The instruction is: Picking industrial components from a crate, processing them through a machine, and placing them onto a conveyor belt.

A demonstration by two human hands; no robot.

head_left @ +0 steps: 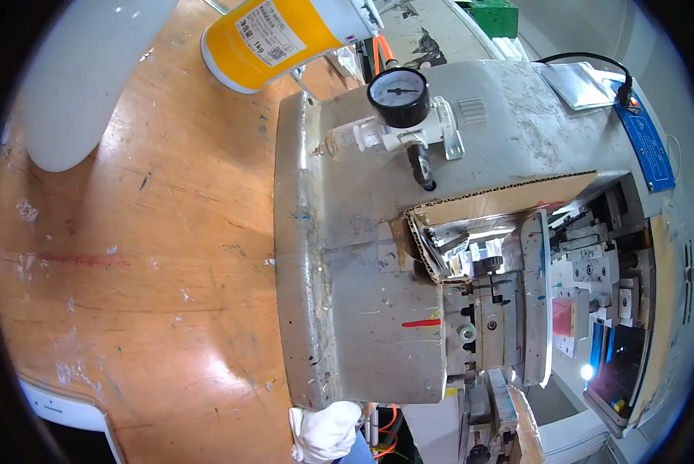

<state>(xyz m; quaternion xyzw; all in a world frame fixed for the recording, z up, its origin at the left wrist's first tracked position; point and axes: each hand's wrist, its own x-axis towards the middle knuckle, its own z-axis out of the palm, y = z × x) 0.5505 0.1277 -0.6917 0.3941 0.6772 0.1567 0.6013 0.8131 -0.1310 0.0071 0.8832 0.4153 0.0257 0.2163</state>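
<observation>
Supporting surface: a scuffed wooden counter (184, 201), streaked faintly with red, is being bordered on the right by a grey machine (378, 332).
Machine: its metal body is being seen right of centre; its open bay is being edged partly by cardboard (509, 189), and a pinkish block (565, 315) is being held among metal parts, near a bright light (587, 373).
Gauge: a black-rimmed dial (398, 91) is being carried on the machine's housing, near a clear bowl (349, 140).
Tub: an orange-and-white tub (242, 46) is being shown tilted, left of the dial.
Bottle: a translucent white container (84, 77) is being cut off by the upper edge.
Phone: a white-framed phone (64, 407) is being cut off at lower left.
Cloth: a crumpled white cloth (324, 433) is being seen by the machine's lower corner.
Grip: neither hand is being shown; whether fingers are being held apart, together or clamped cannot be told.
</observation>
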